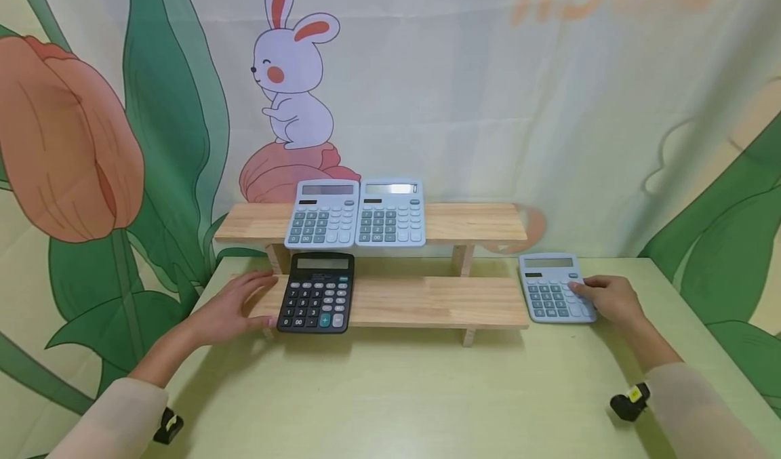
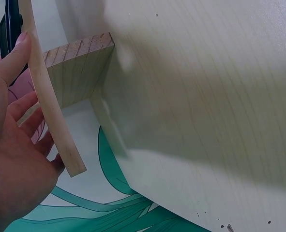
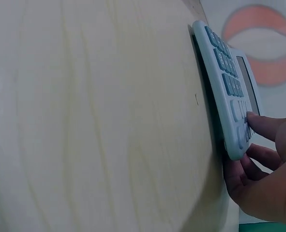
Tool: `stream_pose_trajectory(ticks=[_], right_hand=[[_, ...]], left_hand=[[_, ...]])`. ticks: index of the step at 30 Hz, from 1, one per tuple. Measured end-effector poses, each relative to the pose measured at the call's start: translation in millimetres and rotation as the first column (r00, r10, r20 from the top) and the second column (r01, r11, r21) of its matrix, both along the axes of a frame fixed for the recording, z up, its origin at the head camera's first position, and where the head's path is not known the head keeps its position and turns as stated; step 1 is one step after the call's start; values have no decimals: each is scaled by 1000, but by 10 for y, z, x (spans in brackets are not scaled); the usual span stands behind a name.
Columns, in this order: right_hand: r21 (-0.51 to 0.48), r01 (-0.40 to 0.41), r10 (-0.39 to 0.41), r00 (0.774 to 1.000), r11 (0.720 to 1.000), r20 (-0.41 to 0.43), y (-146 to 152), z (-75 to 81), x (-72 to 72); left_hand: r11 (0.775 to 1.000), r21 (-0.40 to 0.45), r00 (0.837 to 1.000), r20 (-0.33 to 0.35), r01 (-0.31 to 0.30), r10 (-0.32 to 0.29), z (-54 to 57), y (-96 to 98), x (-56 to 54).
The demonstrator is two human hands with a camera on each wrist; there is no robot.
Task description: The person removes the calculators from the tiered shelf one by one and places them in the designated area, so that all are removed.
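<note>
My right hand (image 1: 613, 300) grips a light blue calculator (image 1: 552, 289) by its right edge, beside the shelf's right end. In the right wrist view the thumb (image 3: 266, 126) lies on the keys and the other fingers are under the calculator (image 3: 228, 96), which is tilted just off the table. At the lower shelf's left end, my left hand (image 1: 234, 306) has its fingers spread loosely. Its thumb (image 2: 18, 55) is at the board's front edge, close beside a black calculator (image 1: 316, 293); whether they touch, I cannot tell. The black calculator rests on the lower shelf.
Two light blue calculators (image 1: 323, 213) lean side by side on the upper wooden shelf (image 1: 476, 222). Below it, the lower shelf (image 1: 427, 301) stands on short wooden legs on the pale green table (image 1: 427, 398). A printed cloth (image 1: 427, 106) hangs behind.
</note>
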State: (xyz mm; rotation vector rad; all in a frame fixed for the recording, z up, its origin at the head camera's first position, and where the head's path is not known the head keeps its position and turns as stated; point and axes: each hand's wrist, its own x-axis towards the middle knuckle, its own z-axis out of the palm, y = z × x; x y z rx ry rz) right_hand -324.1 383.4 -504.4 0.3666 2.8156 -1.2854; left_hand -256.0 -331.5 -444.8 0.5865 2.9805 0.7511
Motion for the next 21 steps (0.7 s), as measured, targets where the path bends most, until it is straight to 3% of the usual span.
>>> stream_pose_trajectory(ticks=[6,11,16,21], right_hand=[[17,18,-18,999,1000,35,26,6,5],[-3,-2,2,1000,1000,24,95,56,90],[38,-24,27,996,999,-89,-48,227,223],[73,-92,106,971,993,-216,-411,531,422]], left_hand=[[1000,0,1000,-3,0,0,36,16,23],[1000,-2,1000,-2,14,-14,88,63,-7],[1000,-3,1000,-8,15,-15,65,49,-3],[1000,1,1000,-16,10,-10,31,28,19]])
